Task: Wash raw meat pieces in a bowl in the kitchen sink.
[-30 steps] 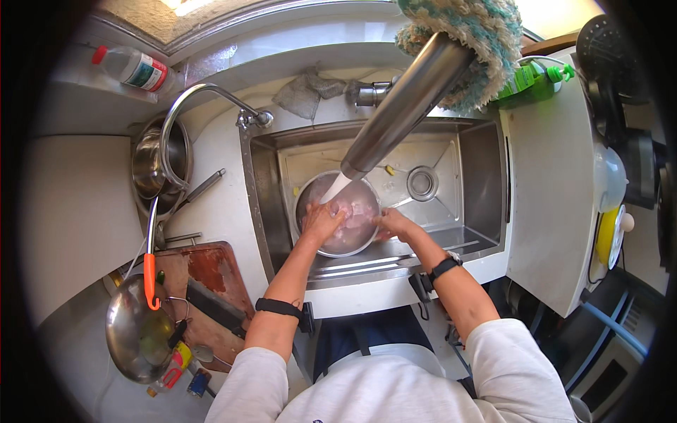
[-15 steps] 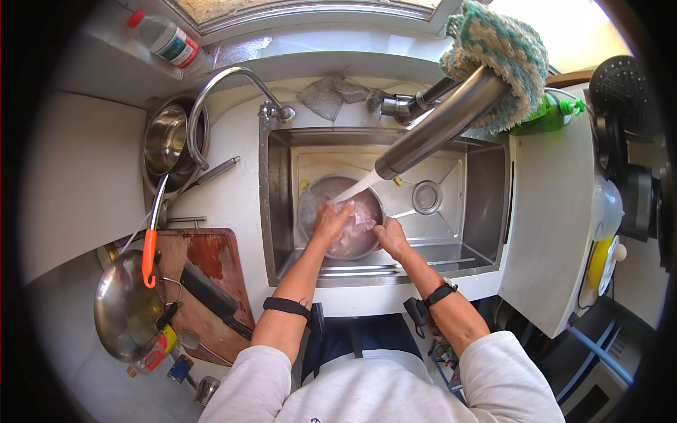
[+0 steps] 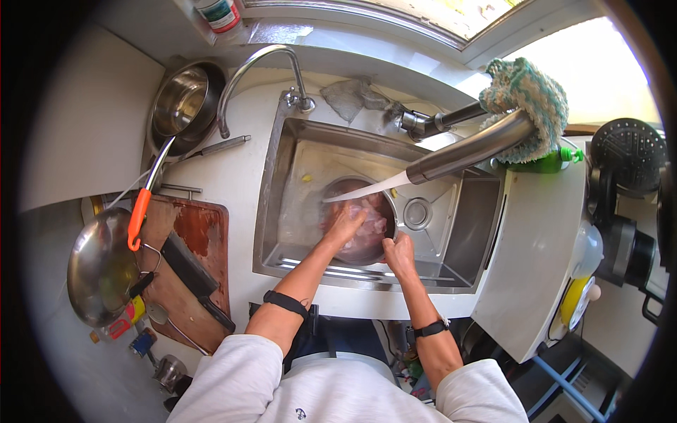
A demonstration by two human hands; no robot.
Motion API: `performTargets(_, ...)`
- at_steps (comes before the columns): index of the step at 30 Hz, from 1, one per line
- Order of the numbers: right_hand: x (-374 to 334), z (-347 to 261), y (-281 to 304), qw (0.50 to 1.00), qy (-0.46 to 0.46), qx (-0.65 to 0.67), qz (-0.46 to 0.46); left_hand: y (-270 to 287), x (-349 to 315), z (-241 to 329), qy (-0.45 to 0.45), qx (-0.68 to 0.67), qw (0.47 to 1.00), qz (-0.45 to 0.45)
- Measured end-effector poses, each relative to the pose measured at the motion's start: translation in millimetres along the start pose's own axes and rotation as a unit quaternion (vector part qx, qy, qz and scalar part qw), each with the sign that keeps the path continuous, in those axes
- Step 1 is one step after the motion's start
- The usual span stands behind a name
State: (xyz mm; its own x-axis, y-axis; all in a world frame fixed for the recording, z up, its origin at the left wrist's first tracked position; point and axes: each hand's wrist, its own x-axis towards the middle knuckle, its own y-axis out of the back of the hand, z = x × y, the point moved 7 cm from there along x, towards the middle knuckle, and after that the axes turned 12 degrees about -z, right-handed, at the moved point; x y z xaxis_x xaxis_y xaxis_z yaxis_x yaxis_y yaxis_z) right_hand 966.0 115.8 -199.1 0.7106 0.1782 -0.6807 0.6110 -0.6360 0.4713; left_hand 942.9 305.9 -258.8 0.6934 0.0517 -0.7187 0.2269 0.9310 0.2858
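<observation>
A round metal basin point(image 3: 393, 211) stands in the steel sink, with pale pink raw meat point(image 3: 374, 224) in cloudy, pinkish water. My left hand point(image 3: 345, 224) reaches into it, its fingers curled among the meat pieces and partly hidden by them. At the basin's right edge, my right hand point(image 3: 400, 252) is closed on the rim. Water pours from the thick faucet spout point(image 3: 451, 156) in a white stream to the basin's far left side, just beyond my left hand.
Right of the basin is the sink drain point(image 3: 417, 213). A knitted cloth point(image 3: 529, 95) hangs over the faucet; a second, curved tap point(image 3: 261, 53) rises at the left corner. Left of the sink are a cutting board point(image 3: 208, 225) with a cleaver point(image 3: 189, 264), and stacked pots point(image 3: 182, 102).
My view has turned and shifted. The basin sits tilted differently under the stream, which now falls nearer its far left rim. My left hand is deeper among the meat; my right still grips the rim.
</observation>
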Motion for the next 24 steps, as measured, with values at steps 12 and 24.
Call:
performTargets(12, -41.5, -48.8, 39.9, 0.998, -0.033, 0.006, 0.053, -4.8, -8.1, 38.8, -0.189, -0.086, 0.976, 0.063)
performTargets(24, -79.3, -95.6, 61.7, 0.964, -0.005, -0.226, 0.137, -47.5, -9.1, 51.4, -0.244, -0.198, 0.942, 0.118)
